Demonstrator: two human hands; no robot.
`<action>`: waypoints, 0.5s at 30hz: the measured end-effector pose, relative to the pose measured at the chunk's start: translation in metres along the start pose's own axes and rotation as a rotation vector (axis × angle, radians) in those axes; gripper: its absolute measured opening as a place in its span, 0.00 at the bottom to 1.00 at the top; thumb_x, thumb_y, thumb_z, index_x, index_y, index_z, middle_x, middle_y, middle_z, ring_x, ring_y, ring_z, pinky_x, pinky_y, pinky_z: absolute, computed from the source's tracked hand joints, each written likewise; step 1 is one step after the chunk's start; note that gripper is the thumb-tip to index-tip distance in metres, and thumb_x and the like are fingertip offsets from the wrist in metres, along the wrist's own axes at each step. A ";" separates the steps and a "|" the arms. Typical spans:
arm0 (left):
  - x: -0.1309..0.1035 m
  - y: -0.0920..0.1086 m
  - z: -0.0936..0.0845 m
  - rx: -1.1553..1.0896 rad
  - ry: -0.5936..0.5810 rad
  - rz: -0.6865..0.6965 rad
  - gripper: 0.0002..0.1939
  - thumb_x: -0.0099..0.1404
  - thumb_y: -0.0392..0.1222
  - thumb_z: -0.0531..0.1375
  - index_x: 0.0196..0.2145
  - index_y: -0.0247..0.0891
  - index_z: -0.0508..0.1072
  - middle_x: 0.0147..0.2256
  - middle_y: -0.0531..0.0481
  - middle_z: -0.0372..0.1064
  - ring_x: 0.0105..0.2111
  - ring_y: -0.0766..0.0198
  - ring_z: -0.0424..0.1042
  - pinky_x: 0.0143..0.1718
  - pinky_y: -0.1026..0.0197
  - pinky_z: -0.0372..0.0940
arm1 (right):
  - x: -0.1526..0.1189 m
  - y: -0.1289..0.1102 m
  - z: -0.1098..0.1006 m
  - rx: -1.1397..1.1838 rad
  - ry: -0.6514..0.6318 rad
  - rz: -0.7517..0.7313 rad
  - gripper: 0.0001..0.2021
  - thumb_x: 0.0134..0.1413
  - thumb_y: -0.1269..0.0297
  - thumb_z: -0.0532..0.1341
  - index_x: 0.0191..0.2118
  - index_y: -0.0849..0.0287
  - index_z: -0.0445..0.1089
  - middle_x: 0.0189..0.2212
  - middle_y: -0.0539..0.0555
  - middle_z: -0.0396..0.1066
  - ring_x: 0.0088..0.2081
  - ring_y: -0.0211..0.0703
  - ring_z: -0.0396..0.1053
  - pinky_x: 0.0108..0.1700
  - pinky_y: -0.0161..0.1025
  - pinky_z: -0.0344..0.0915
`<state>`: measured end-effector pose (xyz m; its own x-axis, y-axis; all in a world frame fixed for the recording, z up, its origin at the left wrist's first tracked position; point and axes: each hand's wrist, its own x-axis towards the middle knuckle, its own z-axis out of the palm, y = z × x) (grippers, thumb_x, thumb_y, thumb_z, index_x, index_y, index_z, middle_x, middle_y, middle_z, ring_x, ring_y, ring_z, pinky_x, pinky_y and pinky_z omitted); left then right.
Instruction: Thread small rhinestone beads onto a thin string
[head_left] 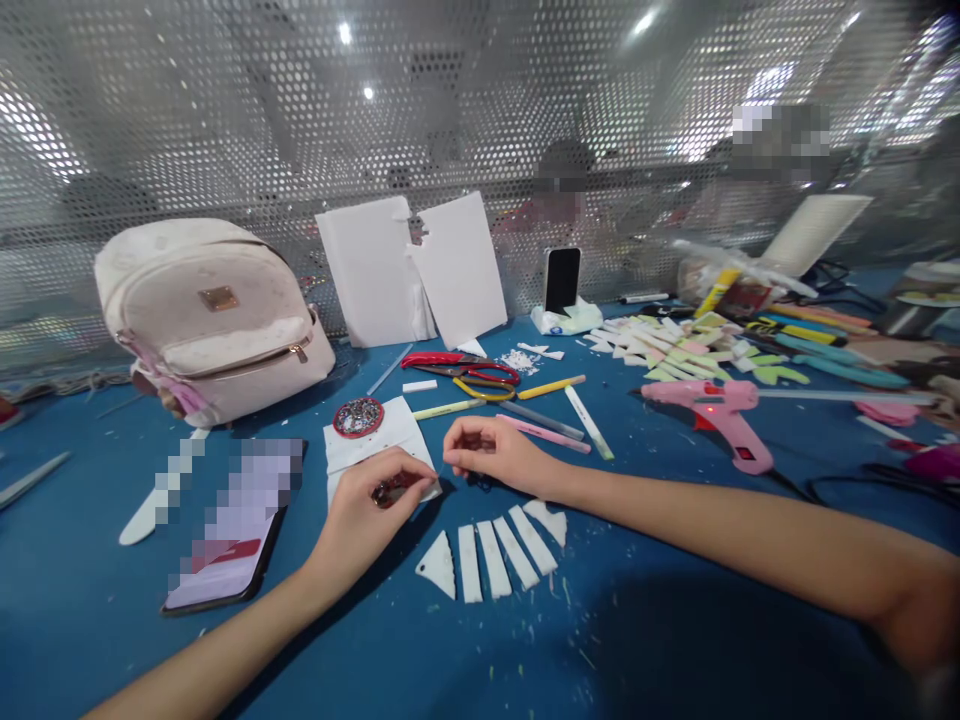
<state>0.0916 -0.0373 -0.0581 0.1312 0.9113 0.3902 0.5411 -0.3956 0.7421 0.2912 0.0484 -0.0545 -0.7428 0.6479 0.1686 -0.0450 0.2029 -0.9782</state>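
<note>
My left hand is closed, thumb against fingertips, around a small dark, reddish, shiny thing that is mostly hidden. Close by, my right hand is curled in a pinch; whatever its fingertips hold is too small to name. A bit of something dark shows beneath it. Under and behind my left hand lies a white sheet with a red-rimmed, speckled disc on it. In front of both hands, white pieces lie in a fish-like row: a triangular piece with a dark dot, several strips and a tail-shaped piece.
Behind the hands lie red-handled scissors and several markers. A pink glue gun and a heap of cut strips are at right. To the left are a phone and a pale backpack. White boards lean at the back.
</note>
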 end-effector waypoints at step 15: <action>0.011 0.005 -0.026 0.124 -0.124 0.251 0.07 0.68 0.35 0.58 0.37 0.40 0.77 0.34 0.50 0.77 0.35 0.63 0.75 0.38 0.62 0.67 | 0.002 0.006 -0.008 -0.069 -0.173 0.065 0.11 0.58 0.57 0.65 0.37 0.61 0.69 0.28 0.49 0.70 0.27 0.34 0.67 0.28 0.31 0.64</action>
<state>0.0743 -0.0325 -0.0364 0.3701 0.7966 0.4780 0.5749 -0.6006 0.5557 0.2948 0.0573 -0.0594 -0.8467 0.5266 0.0757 0.0487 0.2184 -0.9746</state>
